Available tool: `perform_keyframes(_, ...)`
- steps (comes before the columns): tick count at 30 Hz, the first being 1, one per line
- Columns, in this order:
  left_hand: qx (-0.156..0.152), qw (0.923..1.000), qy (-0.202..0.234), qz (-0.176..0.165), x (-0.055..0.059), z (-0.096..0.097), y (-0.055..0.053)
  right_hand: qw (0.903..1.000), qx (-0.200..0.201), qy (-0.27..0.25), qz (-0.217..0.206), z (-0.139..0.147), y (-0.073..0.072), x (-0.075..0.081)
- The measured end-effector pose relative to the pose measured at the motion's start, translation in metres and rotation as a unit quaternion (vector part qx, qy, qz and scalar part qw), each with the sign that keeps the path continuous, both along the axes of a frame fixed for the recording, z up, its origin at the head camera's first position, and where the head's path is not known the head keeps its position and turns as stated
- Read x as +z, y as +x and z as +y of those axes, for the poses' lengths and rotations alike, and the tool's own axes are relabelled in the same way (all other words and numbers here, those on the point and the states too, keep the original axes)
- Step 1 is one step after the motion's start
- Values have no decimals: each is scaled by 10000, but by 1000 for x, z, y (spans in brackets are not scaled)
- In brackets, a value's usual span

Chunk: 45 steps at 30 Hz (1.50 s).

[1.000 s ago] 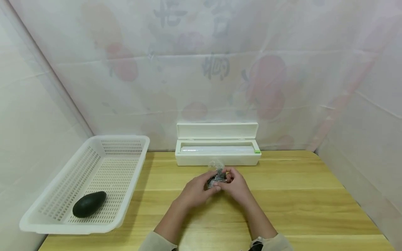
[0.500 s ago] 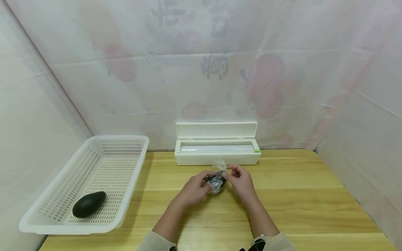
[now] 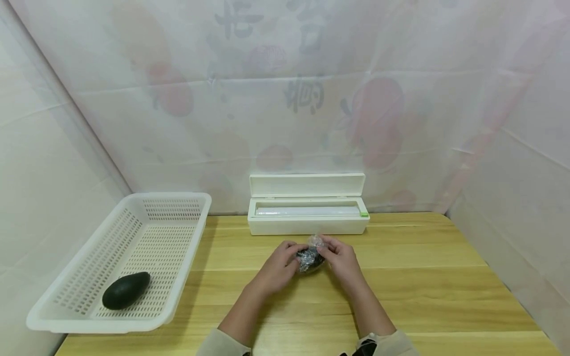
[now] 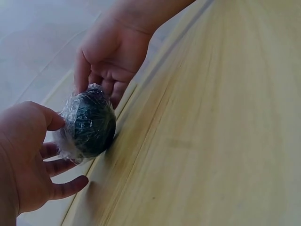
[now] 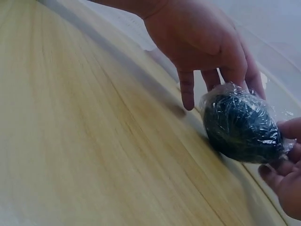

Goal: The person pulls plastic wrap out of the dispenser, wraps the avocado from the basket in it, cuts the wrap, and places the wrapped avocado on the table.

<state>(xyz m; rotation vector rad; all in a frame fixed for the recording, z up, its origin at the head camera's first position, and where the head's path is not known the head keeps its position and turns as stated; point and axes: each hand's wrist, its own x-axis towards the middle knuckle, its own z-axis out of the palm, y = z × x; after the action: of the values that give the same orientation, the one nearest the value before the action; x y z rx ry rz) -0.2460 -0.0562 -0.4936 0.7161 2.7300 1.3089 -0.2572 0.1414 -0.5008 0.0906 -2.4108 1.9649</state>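
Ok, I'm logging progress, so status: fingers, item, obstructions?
Left fingers and right fingers holding dark oval object, wrapped in clear plastic film. Open white rectangular box beyond. No obstruction visible.

I observe a sheeted booth (image 3: 512,168), wider premises undetermined: a printed curtain (image 3: 276,123) hangs behind the wooden table (image 3: 427,282), pale sheets (image 3: 40,158) to the table's left and right.

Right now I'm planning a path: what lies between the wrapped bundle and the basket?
In the head view, the left hand holding the wrapped bundle, then bare wooden tabletop up to the basket.
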Motion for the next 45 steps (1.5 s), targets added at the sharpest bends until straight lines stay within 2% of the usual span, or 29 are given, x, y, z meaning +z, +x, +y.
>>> perform_keyframes(2, 44, 10000, 55, 6, 0, 0, -1, 9981, 124, 431, 411, 0, 2, 0)
perform_keyframes(4, 103, 9998, 166, -51, 0, -1, -1, 9906, 328, 981, 894, -1, 5, 2)
perform_keyframes(8, 200, 9985, 452, -239, 0, -2, -3, 9589, 799, 2054, 1787, -4, 10, 4)
perform_keyframes(11, 324, 9972, 561, -365, -1, -2, -4, 9378, 1052, 2568, 2087, -5, 12, 5)
perform_keyframes(13, 448, 9964, 608, -379, -2, -1, -4, 9281, 1083, 2798, 2203, -6, 14, 6)
perform_keyframes(16, 795, 9947, 611, -235, -2, 0, -4, 9211, 995, 2932, 2361, -7, 14, 6)
perform_keyframes(18, 1085, 9926, 548, -11, -2, 1, -3, 9202, 959, 2896, 2452, -7, 13, 6)
perform_keyframes(21, 1404, 9883, 455, 391, -1, 3, -1, 9270, 948, 2700, 2423, -6, 12, 5)
perform_keyframes(24, 1472, 9854, 353, 775, -1, 5, 0, 9464, 930, 2296, 2074, -5, 12, 7)
perform_keyframes(26, 1341, 9853, 271, 1019, 0, 6, 1, 9560, 864, 2104, 1853, -3, 12, 7)
perform_keyframes(29, 1012, 9878, 129, 1177, 1, 6, 2, 9678, 772, 1837, 1539, -2, 11, 8)
perform_keyframes(33, 526, 9935, -83, 1010, 2, 4, 3, 9819, 626, 1426, 1077, 0, 11, 11)
perform_keyframes(37, 225, 9923, -331, 1175, 1, 2, 1, 9882, 531, 1178, 828, 1, 9, 10)
perform_keyframes(41, 198, 9834, -788, 1623, 0, 4, 0, 9897, 485, 1154, 690, 2, 6, 5)
perform_keyframes(43, 228, 9820, -949, 1617, 0, 5, 1, 9896, 455, 1200, 650, 2, 6, 5)
perform_keyframes(45, 244, 9843, -1003, 1435, -1, 5, 2, 9888, 467, 1243, 674, 1, 6, 4)
